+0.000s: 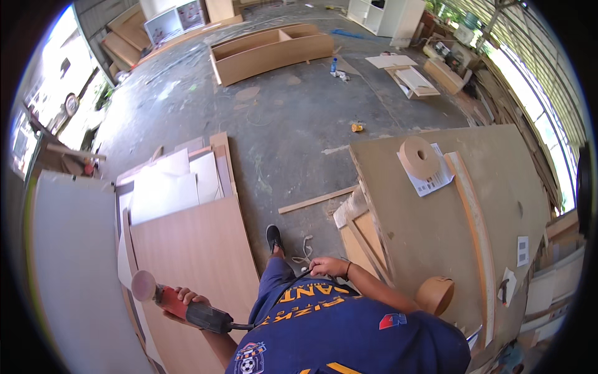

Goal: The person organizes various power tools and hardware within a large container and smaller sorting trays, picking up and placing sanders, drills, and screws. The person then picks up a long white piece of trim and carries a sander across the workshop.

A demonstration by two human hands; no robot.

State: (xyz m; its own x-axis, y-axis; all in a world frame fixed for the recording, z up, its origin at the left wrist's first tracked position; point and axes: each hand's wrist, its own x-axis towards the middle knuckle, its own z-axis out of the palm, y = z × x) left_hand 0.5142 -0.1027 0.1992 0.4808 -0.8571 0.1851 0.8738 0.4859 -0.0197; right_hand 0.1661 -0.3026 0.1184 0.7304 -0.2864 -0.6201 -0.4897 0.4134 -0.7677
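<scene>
Grey floor (293,131) stretched ahead while the left hand (189,297) gripped the red sander (170,302) over the wood-grain panel (193,243) and the right hand (330,267) clasped its black cord (289,287), seemingly best kept clear of the disc (143,285).

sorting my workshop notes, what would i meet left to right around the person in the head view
White panel, red-and-black sander in the left hand, black shoe, right hand, upper brown roll, long wooden strip, small printed sheet.
</scene>
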